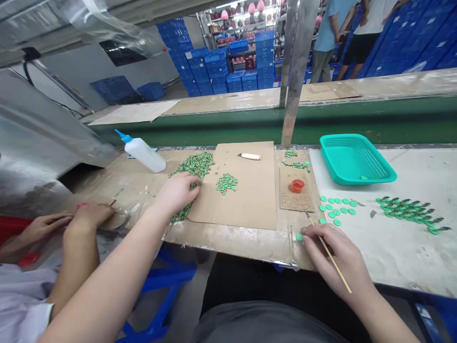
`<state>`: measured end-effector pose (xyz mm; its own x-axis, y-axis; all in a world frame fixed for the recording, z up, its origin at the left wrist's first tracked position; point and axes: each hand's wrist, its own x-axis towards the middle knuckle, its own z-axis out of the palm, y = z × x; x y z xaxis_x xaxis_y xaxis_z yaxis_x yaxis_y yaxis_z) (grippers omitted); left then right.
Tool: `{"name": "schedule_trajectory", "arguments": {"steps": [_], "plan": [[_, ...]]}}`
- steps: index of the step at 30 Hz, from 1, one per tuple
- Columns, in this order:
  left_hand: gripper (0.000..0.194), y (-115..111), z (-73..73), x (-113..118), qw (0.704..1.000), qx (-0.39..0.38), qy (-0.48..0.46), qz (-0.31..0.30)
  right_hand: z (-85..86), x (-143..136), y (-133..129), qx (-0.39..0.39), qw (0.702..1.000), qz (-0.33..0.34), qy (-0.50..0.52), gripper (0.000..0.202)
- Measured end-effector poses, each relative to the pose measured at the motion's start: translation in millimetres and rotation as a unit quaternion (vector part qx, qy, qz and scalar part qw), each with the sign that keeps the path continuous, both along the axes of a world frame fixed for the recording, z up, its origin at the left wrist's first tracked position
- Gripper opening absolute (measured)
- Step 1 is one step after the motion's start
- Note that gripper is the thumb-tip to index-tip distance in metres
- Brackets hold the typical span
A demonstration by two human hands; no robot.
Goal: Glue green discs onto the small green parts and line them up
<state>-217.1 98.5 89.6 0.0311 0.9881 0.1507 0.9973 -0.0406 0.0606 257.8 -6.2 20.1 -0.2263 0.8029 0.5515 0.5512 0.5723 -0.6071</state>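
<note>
My left hand (178, 191) lies over the edge of a large pile of small green-and-gold pieces (196, 163), beside a cardboard sheet (250, 200). Its thumb and forefinger are apart, with nothing clearly visible between them. Near the table's front edge, my right hand (337, 255) is closed on a thin wooden-handled brush (333, 262). The same hand pinches a green disc (299, 237) at its fingertips. The brush's dark tip points toward a small red cup (297, 186) on a brown board (294, 202). A smaller heap of green pieces (226, 183) rests on the cardboard.
A white-handled pointed tool (250, 156) lies on the cardboard. To the left leans a blue-tipped squeeze bottle (144, 153). On the right are a green basket (357, 176), loose green discs (335, 214) and rows of discs with dark tops (410, 212). A co-worker's hands (85, 216) work at far left.
</note>
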Motion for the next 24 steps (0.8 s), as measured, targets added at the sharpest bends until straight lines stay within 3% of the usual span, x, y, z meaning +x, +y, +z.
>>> {"name": "schedule_trajectory", "arguments": {"steps": [3, 6, 13, 17, 20, 22, 24], "plan": [[0.042, 16, 4.4, -3, 0.997, -0.074, 0.024, -0.007, -2.8, -1, 0, -0.007, 1.000, -0.006, 0.007, 0.007], [0.042, 19, 5.9, -2, 0.995, -0.099, 0.026, -0.013, -4.6, -2, -1, -0.019, 0.999, -0.017, 0.022, 0.007], [0.033, 6, 15.2, 9, 0.997, -0.017, -0.069, -0.019, 1.6, -2, 1, 0.000, 0.998, -0.023, 0.055, 0.008], [0.037, -29, 22.7, 54, 0.984, 0.041, -0.155, -0.084, 20.5, -9, -4, 0.006, 0.995, -0.024, 0.094, 0.011], [0.035, -65, 30.3, 103, 0.965, 0.051, -0.204, -0.157, 46.6, -26, -14, -0.105, 0.980, -0.008, 0.168, 0.008], [0.031, -84, 37.5, 134, 0.946, 0.066, -0.227, -0.222, 63.8, -39, -18, -0.247, 0.937, 0.014, 0.247, 0.006], [0.027, -96, 45.0, 160, 0.927, 0.091, -0.222, -0.288, 75.8, -51, -19, -0.355, 0.873, 0.034, 0.332, 0.011]]}}
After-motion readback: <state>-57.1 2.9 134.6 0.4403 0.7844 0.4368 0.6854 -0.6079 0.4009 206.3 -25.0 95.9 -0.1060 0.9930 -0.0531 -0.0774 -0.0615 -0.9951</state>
